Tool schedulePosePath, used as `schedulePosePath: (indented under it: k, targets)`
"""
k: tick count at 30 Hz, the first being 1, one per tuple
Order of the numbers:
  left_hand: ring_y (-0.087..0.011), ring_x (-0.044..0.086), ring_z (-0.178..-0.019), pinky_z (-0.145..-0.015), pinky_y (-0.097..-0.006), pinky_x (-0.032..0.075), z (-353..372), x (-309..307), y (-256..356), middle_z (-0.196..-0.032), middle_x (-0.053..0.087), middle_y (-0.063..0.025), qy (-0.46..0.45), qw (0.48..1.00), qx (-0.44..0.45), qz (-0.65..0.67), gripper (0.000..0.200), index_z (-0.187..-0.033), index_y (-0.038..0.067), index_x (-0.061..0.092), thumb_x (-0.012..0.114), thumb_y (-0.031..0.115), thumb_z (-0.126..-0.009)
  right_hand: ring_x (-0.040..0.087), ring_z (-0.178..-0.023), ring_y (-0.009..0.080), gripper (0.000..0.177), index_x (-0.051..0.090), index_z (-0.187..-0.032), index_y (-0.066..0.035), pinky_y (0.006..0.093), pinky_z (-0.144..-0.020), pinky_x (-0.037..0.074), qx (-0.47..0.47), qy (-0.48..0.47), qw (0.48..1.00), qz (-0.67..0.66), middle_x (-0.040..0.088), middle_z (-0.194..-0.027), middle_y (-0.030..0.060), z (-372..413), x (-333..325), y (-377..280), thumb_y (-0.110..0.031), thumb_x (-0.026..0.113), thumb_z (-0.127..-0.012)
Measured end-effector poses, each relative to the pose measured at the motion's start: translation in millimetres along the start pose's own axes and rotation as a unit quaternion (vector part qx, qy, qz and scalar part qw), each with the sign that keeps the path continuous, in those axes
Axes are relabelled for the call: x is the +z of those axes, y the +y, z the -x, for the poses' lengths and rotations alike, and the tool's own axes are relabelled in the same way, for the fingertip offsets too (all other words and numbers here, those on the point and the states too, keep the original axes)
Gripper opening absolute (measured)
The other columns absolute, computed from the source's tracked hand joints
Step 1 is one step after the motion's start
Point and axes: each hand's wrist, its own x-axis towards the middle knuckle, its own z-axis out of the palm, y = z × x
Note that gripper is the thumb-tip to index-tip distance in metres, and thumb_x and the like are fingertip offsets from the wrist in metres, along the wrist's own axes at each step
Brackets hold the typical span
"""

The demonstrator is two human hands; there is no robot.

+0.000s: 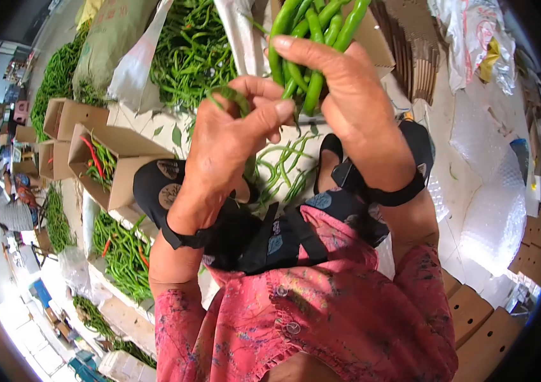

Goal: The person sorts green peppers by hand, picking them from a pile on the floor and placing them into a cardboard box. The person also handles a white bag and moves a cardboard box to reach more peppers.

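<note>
My right hand (356, 89) is wrapped round a bunch of long green chili peppers (313, 28), its thumb lying across them. Close beside it, my left hand (235, 124) is closed, with thumb and forefinger pinched at the lower ends of the bunch. A curled green pepper (231, 99) sits in the bent fingers of my left hand. Whether the pinch grips a pepper end is hard to see. Several thin green peppers (280, 167) lie on the floor between my feet, below the hands.
A large heap of green peppers (194, 57) lies ahead beside a full sack (110, 48). An open cardboard box (127, 162) with red and green peppers stands at my left. Stacked flat cardboard (420, 63) and bubble wrap (490, 197) are at right. Another person (13, 210) sits far left.
</note>
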Motion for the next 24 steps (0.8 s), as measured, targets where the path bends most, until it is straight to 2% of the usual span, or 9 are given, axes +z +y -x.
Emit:
schedulePosePath:
  k: [2, 6, 8, 10, 11, 13, 16, 22, 24]
  targets:
    - [-0.006, 0.052, -0.059, -0.051, -0.0182, 0.037, -28.1, 10.2, 15.1, -0.074, 0.063, -0.003, -0.03, 1.0, 0.003, 0.008, 0.019, -0.095, -0.001, 0.061, 0.069, 0.012, -0.084, 0.064, -0.081, 0.0124, 0.023, 0.064, -0.1, -0.004, 0.0266, -0.073, 0.052, -0.045, -0.027, 0.998, 0.018, 0.065, -0.09, 0.0018, -28.9, -19.8, -14.7, -0.009, 0.074, -0.08]
    - [-0.007, 0.051, -0.056, -0.047, -0.0193, 0.035, -98.1, 30.5, 21.6, -0.074, 0.063, -0.0042, -0.095, 0.995, 0.007, 0.03, 0.017, -0.097, -0.001, 0.06, 0.065, 0.01, -0.086, 0.065, -0.077, 0.0161, 0.025, 0.063, -0.095, -0.001, 0.032, -0.068, 0.054, 0.148, 0.022, 0.987, 0.06, 0.064, -0.083, 0.0032, -82.7, -47.6, -60.3, -0.021, 0.074, -0.083]
    - [-0.0058, 0.049, -0.058, -0.048, -0.0186, 0.03, -132.0, 30.4, 5.0, -0.079, 0.061, -0.004, -0.115, 0.992, -0.041, 0.036, 0.02, -0.107, 0.001, 0.059, 0.062, 0.012, -0.09, 0.064, -0.073, 0.0173, 0.032, 0.064, -0.094, -0.001, 0.0313, -0.063, 0.053, 0.15, 0.016, 0.983, 0.107, 0.063, -0.08, 0.0043, -107.4, -86.3, -54.3, -0.032, 0.07, -0.088]
    - [-0.0063, 0.049, -0.059, -0.048, -0.0186, 0.03, -148.1, 28.7, -7.6, -0.079, 0.061, -0.0042, -0.096, 0.992, -0.08, 0.034, 0.023, -0.112, 0.001, 0.059, 0.059, 0.01, -0.091, 0.061, -0.071, 0.0164, 0.038, 0.063, -0.095, -0.001, 0.0292, -0.066, 0.051, 0.166, 0.144, 0.904, 0.367, 0.063, -0.083, 0.0051, -130.7, -135.5, -39.7, -0.039, 0.065, -0.09]
    - [-0.007, 0.049, -0.059, -0.047, -0.0188, 0.031, -149.0, 27.0, -7.0, -0.078, 0.061, -0.0039, -0.094, 0.99, -0.097, 0.041, 0.026, -0.116, 0.0, 0.059, 0.056, 0.01, -0.092, 0.061, -0.071, 0.0164, 0.038, 0.063, -0.095, -0.001, 0.0292, -0.066, 0.051, 0.163, 0.148, 0.904, 0.366, 0.063, -0.083, 0.0051, -134.7, -158.0, -35.6, -0.039, 0.065, -0.09]
    - [-0.0076, 0.049, -0.06, -0.046, -0.0186, 0.031, -149.8, 20.1, -8.3, -0.077, 0.06, -0.0039, -0.087, 0.989, -0.107, 0.061, 0.028, -0.118, -0.001, 0.058, 0.055, 0.008, -0.092, 0.058, -0.076, 0.0138, 0.04, 0.064, -0.099, -0.002, 0.0271, -0.071, 0.048, 0.235, 0.081, 0.895, 0.371, 0.063, -0.088, 0.0046, -135.4, -189.2, -32.3, -0.041, 0.061, -0.091]
    - [-0.0078, 0.049, -0.06, -0.046, -0.0183, 0.031, -150.3, 10.6, -6.7, -0.078, 0.061, -0.0061, -0.069, 0.989, -0.102, 0.076, 0.03, -0.119, -0.003, 0.055, 0.056, 0.008, -0.091, 0.058, -0.084, 0.0116, 0.036, 0.064, -0.102, -0.002, 0.0269, -0.075, 0.046, 0.182, 0.043, 0.864, 0.467, 0.063, -0.092, 0.0041, -120.6, -192.8, -21.4, -0.037, 0.063, -0.09]
    - [-0.0066, 0.042, -0.054, -0.045, -0.0188, 0.027, -144.1, 1.2, 9.0, -0.067, 0.049, -0.0003, -0.141, 0.986, -0.072, 0.058, 0.034, -0.118, -0.005, 0.056, 0.057, 0.014, -0.091, 0.061, -0.092, 0.0112, 0.04, 0.057, -0.126, -0.001, 0.0246, -0.076, 0.048, 0.147, 0.008, 0.939, 0.312, 0.065, -0.108, 0.006, -100.3, -155.3, -41.8, -0.027, 0.057, -0.094]
    - [-0.0057, 0.044, -0.054, -0.045, -0.0185, 0.027, -133.6, 6.1, 3.1, -0.069, 0.054, -0.0013, -0.102, 0.992, -0.073, 0.03, 0.03, -0.118, 0.001, 0.059, 0.059, 0.013, -0.091, 0.062, -0.093, 0.0102, 0.043, 0.055, -0.126, 0.0, 0.0191, -0.072, 0.047, 0.204, -0.037, 0.97, 0.125, 0.065, -0.113, 0.0069, -95.3, -142.0, -52.5, -0.028, 0.06, -0.094]
